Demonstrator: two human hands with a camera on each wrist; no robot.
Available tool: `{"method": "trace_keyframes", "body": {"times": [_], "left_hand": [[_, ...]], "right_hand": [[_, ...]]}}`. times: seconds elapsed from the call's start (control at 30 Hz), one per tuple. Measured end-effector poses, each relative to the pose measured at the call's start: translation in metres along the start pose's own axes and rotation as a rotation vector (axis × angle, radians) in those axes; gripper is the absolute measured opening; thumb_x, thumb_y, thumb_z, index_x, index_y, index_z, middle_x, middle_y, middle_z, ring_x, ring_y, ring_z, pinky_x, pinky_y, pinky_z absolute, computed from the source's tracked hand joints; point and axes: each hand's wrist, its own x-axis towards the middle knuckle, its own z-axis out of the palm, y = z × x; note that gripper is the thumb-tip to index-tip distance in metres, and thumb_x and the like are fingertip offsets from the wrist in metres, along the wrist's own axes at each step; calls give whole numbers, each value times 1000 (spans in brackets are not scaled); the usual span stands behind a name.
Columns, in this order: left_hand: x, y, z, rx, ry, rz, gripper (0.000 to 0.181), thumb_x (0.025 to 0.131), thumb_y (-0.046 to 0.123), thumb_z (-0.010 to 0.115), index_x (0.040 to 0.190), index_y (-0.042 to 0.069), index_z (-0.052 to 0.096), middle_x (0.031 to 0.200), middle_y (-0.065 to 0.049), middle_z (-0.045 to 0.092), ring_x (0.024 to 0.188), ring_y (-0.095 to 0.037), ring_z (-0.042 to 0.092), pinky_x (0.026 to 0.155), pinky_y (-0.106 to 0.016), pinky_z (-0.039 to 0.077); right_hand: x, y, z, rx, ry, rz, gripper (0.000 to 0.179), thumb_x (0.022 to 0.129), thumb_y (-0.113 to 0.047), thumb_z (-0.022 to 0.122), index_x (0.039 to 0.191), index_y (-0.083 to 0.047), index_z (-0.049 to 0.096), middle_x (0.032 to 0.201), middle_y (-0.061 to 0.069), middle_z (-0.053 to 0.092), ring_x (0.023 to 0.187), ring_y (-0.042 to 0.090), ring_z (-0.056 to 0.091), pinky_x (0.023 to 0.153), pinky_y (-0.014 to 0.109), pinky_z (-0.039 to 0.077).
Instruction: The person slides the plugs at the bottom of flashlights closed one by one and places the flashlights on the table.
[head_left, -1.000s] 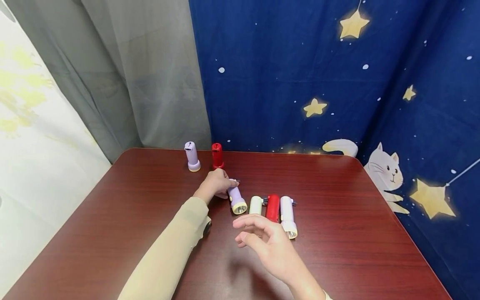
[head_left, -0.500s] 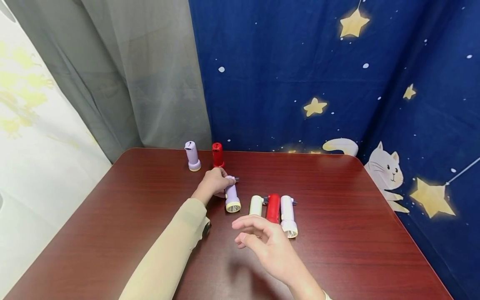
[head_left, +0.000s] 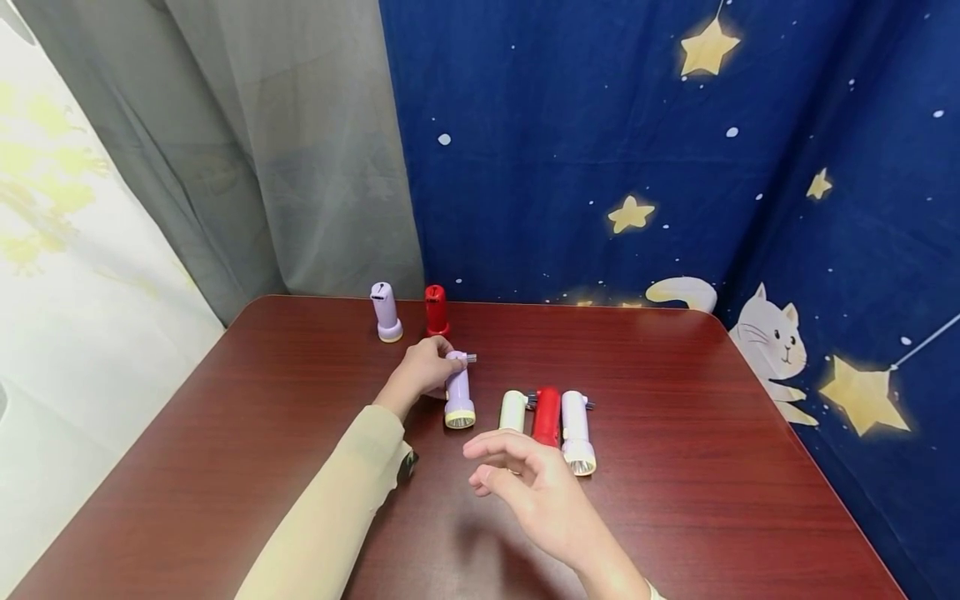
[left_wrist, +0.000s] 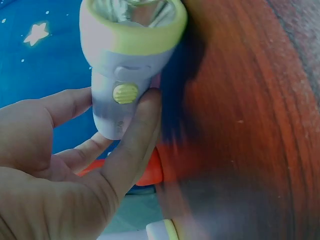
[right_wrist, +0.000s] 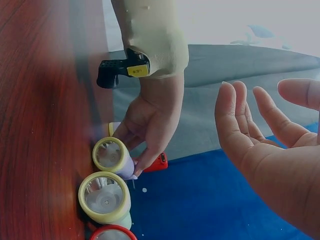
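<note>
My left hand [head_left: 423, 371] pinches a lavender flashlight [head_left: 458, 396] near its tail end. Its yellow-rimmed lens points toward me, and metal plug prongs stick out on the right. The left wrist view shows the yellow switch [left_wrist: 125, 93] on its body, with thumb and fingers on either side below it. My right hand [head_left: 536, 483] hovers with loosely bent fingers and nothing in them. Beyond it lie a pale green flashlight [head_left: 513, 408], a red flashlight [head_left: 547, 412] and a white flashlight [head_left: 576, 429] side by side; the right hand partly covers the first two.
Toward the back edge of the brown table [head_left: 637, 358], a second lavender flashlight [head_left: 386, 312] and another red flashlight [head_left: 437, 310] stand upright on their lens ends. Behind the table hang a grey curtain [head_left: 315, 150] and a blue starry curtain [head_left: 540, 167].
The lavender flashlight in my left hand has shifted left and turned from a slant to nearly straight toward me. My right hand and the other flashlights have stayed put.
</note>
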Motion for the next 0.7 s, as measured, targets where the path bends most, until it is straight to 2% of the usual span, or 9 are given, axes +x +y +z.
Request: {"method": "trace_keyframes", "body": {"times": [0.17, 0.37, 0.57, 0.7], "left_hand": [[-6, 3, -4, -19, 1, 12, 36, 101, 24, 72, 131, 6, 61, 127, -25, 64, 103, -35, 72, 73, -42, 68], [-16, 6, -7, -64, 11, 48, 39, 101, 25, 72, 134, 6, 61, 127, -25, 64, 97, -32, 72, 78, -45, 68], [-33, 9, -9, -172, 42, 82, 39, 101, 23, 72, 135, 7, 61, 118, -23, 66, 96, -30, 70, 83, -48, 67], [-48, 14, -9, -239, 48, 112, 38, 101, 21, 71, 136, 7, 61, 121, -23, 68, 101, -31, 69, 86, -49, 67]], "right_hand": [[0, 1, 1, -7, -2, 4, 20, 102, -3, 62, 119, 0, 72, 121, 24, 71, 93, 12, 75, 90, 31, 65], [1, 2, 1, -8, 2, -12, 20, 101, -2, 62, 118, 1, 72, 122, 24, 71, 93, 16, 75, 88, 31, 65], [2, 3, 0, -20, 2, -23, 20, 102, -2, 62, 119, 2, 71, 119, 25, 72, 92, 10, 74, 88, 32, 65], [3, 2, -3, -21, 12, -20, 20, 102, -3, 62, 119, 2, 71, 115, 26, 72, 91, 7, 73, 87, 31, 65]]}}
